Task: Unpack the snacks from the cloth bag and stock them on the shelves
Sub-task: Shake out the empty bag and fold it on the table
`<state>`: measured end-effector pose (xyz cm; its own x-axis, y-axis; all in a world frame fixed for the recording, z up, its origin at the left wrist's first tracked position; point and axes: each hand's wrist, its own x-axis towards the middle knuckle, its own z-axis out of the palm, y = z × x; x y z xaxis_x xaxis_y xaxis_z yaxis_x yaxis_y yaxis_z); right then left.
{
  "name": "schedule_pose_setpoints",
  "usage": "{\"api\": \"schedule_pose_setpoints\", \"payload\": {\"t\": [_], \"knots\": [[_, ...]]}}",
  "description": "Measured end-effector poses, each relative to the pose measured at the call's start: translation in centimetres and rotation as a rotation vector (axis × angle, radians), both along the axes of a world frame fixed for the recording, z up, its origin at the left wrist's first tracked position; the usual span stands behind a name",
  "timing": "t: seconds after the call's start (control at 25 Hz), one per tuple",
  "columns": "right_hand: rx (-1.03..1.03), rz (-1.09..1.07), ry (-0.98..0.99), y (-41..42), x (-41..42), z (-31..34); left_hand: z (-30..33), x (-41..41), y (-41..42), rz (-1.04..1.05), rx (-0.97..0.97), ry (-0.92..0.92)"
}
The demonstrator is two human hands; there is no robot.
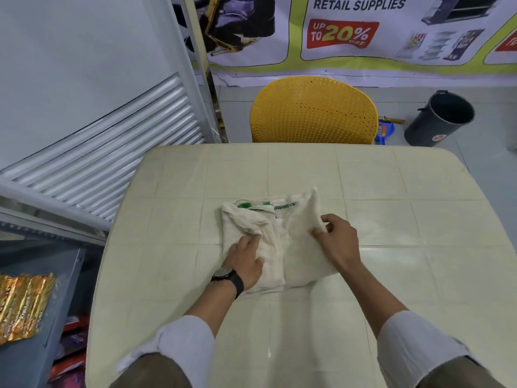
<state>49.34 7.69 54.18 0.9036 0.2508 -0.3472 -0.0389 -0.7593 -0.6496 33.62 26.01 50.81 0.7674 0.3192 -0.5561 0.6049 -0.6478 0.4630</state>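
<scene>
At the middle of the cream table (391, 191), the right hand (340, 242) has its thumb and fingertips (317, 232) pinched on a fold of the cloth bag (296, 247), lifting that flap slightly off the surface. The left hand (246, 261), with a dark watch (228, 278) on its wrist, lies flat and spread on the other half of the bag, fingers nearly straight, pressing it down rather than gripping it. The bag itself lies limp and flattened, partly folded over on itself with some green print showing at its far edge; no bulge or packet shows in it, so it looks emptied. Outward to the left, a gold snack packet (22, 306) sits on a grey shelf (56, 275), with red and purple packets (70, 354) visible on a lower level. Judging from this, the unpacking and stocking look largely done, and what remains seems to be folding the bag away. A yellow chair (313, 110) stands beyond the table.
</scene>
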Motion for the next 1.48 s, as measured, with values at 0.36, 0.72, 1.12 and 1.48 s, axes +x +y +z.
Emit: {"api": "schedule_pose_setpoints", "payload": {"t": [0.36,0.72,1.12,1.48], "knots": [[-0.035,0.746,0.18,12.5,-12.6,3.9,3.4,-3.0,6.6,0.912,-0.806,-0.199],[-0.098,0.158,-0.016,8.7,-7.2,-2.1,-1.1,-1.5,6.4,0.824,0.0,-0.014],[0.249,-0.13,0.292,5.2,-5.3,-2.8,0.5,-1.0,4.5,0.947,-0.516,-0.173],[0.249,-0.303,0.14,-20.3,0.8,2.2,3.7,7.2,-18.7,0.727,-0.685,-0.153]]}}
